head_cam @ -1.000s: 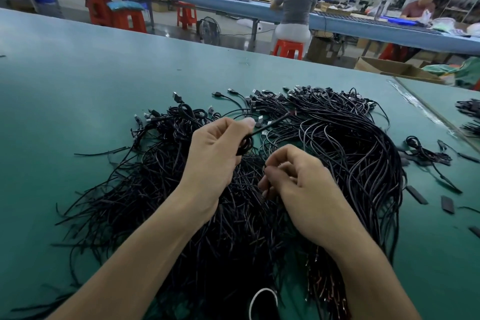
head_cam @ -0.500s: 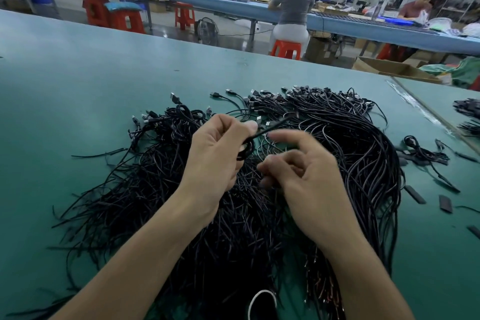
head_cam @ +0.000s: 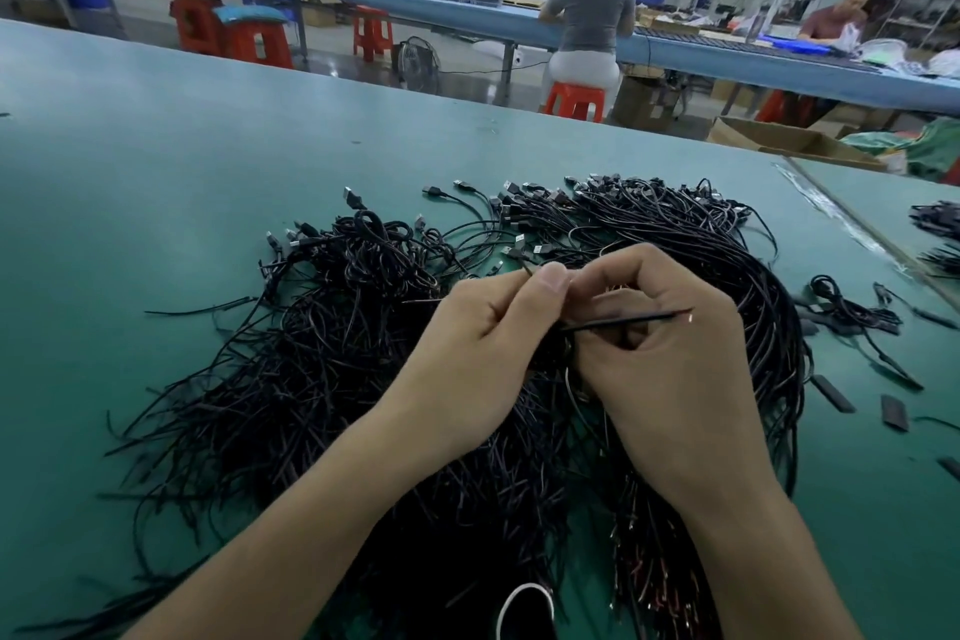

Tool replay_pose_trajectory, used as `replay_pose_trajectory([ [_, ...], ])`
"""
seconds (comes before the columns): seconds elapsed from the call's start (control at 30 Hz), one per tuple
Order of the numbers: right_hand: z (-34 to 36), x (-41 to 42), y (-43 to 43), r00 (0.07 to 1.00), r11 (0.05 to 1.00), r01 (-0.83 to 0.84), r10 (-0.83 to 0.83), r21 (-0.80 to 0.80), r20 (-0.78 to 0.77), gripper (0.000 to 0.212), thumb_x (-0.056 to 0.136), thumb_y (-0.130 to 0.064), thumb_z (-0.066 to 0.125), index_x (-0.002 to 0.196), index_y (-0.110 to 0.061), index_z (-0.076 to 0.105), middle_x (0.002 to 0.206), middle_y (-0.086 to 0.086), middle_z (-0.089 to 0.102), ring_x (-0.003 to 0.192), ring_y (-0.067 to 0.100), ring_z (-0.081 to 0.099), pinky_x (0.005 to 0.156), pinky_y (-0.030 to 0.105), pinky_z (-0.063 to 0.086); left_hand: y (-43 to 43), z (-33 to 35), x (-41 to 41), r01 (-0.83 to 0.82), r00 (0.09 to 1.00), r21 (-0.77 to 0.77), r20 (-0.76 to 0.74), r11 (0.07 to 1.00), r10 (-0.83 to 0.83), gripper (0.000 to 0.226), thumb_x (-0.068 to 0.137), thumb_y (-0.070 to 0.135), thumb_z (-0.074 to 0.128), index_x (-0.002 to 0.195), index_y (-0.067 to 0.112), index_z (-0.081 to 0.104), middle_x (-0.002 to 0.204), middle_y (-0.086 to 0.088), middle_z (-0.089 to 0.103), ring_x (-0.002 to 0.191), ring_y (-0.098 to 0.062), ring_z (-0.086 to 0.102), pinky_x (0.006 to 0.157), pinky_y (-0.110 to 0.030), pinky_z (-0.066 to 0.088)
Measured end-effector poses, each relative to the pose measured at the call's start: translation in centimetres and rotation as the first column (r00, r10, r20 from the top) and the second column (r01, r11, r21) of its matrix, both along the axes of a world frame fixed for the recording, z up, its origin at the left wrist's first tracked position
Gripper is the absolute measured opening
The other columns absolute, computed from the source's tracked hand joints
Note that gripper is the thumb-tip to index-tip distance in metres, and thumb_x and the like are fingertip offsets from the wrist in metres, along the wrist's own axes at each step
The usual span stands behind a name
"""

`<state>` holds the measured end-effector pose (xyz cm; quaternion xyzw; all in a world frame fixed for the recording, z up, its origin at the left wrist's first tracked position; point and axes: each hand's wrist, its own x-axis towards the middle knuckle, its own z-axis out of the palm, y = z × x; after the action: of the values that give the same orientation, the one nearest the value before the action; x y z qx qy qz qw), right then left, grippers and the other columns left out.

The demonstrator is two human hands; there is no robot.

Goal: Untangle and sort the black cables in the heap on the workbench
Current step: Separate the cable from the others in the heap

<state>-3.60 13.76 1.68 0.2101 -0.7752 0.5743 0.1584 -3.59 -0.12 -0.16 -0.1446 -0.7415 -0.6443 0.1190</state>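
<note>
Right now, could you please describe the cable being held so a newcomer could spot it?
On the green workbench lies a heap of black cables. Over its middle, the left hand and right hand pinch one cable. Alone, its thin end juts rightward across the right hand.

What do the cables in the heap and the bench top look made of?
The cables: probably plastic- or rubber-jacketed wire, matte black, lying in soft loops; plugs have shiny metal tips. The bench top: seemingly a smooth green mat, dull sheen, maybe rubber or vinyl.
</note>
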Motion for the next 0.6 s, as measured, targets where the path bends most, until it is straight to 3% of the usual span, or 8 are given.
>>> replay_pose_trajectory([
  [0.07, 0.0, 0.0, 0.0, 0.999, 1.0, -0.02, 0.02, 0.012, 0.028, 0.026, 0.079, 0.001, 0.073, 0.084, -0.024, 0.068, 0.078, -0.008, 0.075, 0.07, 0.012, 0.071, 0.063, 0.024, 0.057, 0.0, -0.1, -0.1, -0.08, 0.995, -0.006, -0.058, 0.997, 0.079, 0.039, 0.102, 0.035, 0.04, 0.089, 0.023, 0.075, 0.068, 0.009, 0.067, 0.068, 0.0, 0.061, 0.064, -0.024, 0.05],
  [0.17, -0.1, 0.0, -0.1, 0.996, 0.999, -0.022, 0.018, 0.037, 0.091, 0.011, 0.085, -0.016, 0.076, 0.084, -0.026, 0.073, 0.075, -0.009, 0.073, 0.065, 0.009, 0.068, 0.061, 0.029, 0.058, -0.2, 0.3, 0.0, -0.146, 0.989, 0.124, -0.011, 0.982, 0.149, 0.041, 0.108, 0.025, 0.036, 0.097, 0.021, 0.075, 0.052, 0.025, 0.057, 0.049, 0.01, 0.055, 0.045, -0.005, 0.039],
  [0.23, -0.3, -0.1, -0.2, 0.992, 0.999, 0.016, -0.02, 0.032, 0.122, 0.007, 0.085, -0.021, 0.077, 0.082, -0.027, 0.074, 0.07, -0.008, 0.071, 0.06, 0.009, 0.065, 0.058, 0.027, 0.056, -0.3, 0.5, 0.1, -0.167, 0.986, 0.188, 0.039, 0.968, 0.162, 0.042, 0.109, 0.026, 0.034, 0.098, 0.017, 0.074, 0.045, 0.025, 0.051, 0.04, 0.009, 0.049, 0.037, -0.005, 0.032],
  [0.33, -0.4, -0.1, -0.3, 0.984, 0.999, 0.041, -0.045, 0.027, 0.172, 0.006, 0.086, -0.025, 0.076, 0.08, -0.026, 0.074, 0.066, -0.007, 0.069, 0.057, 0.009, 0.064, 0.056, 0.021, 0.052, -0.1, 0.5, 0.1, -0.13, 0.991, 0.245, 0.009, 0.961, 0.131, 0.042, 0.108, 0.021, 0.035, 0.096, 0.005, 0.071, 0.043, 0.023, 0.05, 0.037, 0.006, 0.047, 0.037, -0.006, 0.031],
  [0.43, -0.4, -0.1, -0.6, 0.992, 0.998, 0.047, -0.052, 0.049, 0.113, 0.01, 0.089, -0.021, 0.072, 0.08, -0.025, 0.072, 0.066, -0.006, 0.068, 0.056, 0.006, 0.058, 0.053, 0.023, 0.049, -0.2, 0.3, -0.1, -0.08, 0.996, 0.305, -0.019, 0.949, 0.09, 0.03, 0.097, 0.025, 0.052, 0.085, 0.008, 0.074, 0.043, 0.016, 0.046, 0.035, 0.0, 0.039, 0.037, -0.01, 0.029],
  [0.5, -0.2, 0.2, -0.9, 0.998, 0.996, 0.009, -0.015, 0.094, 0.063, 0.011, 0.091, -0.015, 0.069, 0.088, -0.025, 0.073, 0.076, -0.008, 0.069, 0.066, 0.005, 0.063, 0.057, 0.02, 0.05, -0.2, 0.1, -0.2, -0.081, 0.996, 0.295, -0.022, 0.952, 0.092, 0.025, 0.084, 0.035, 0.06, 0.08, 0.016, 0.075, 0.046, 0.014, 0.046, 0.037, -0.001, 0.037, 0.038, -0.012, 0.029],
  [0.6, 0.0, 0.5, -1.2, 1.0, 0.972, -0.003, 0.009, 0.234, -0.023, 0.014, 0.09, -0.009, 0.071, 0.096, -0.021, 0.076, 0.084, -0.015, 0.064, 0.079, -0.004, 0.061, 0.066, 0.005, 0.043, -0.2, -0.1, -0.3, -0.08, 0.995, 0.322, -0.028, 0.943, 0.094, 0.037, 0.095, 0.035, 0.056, 0.065, 0.022, 0.074, 0.047, 0.018, 0.051, 0.037, 0.002, 0.044, 0.04, -0.006, 0.032],
])
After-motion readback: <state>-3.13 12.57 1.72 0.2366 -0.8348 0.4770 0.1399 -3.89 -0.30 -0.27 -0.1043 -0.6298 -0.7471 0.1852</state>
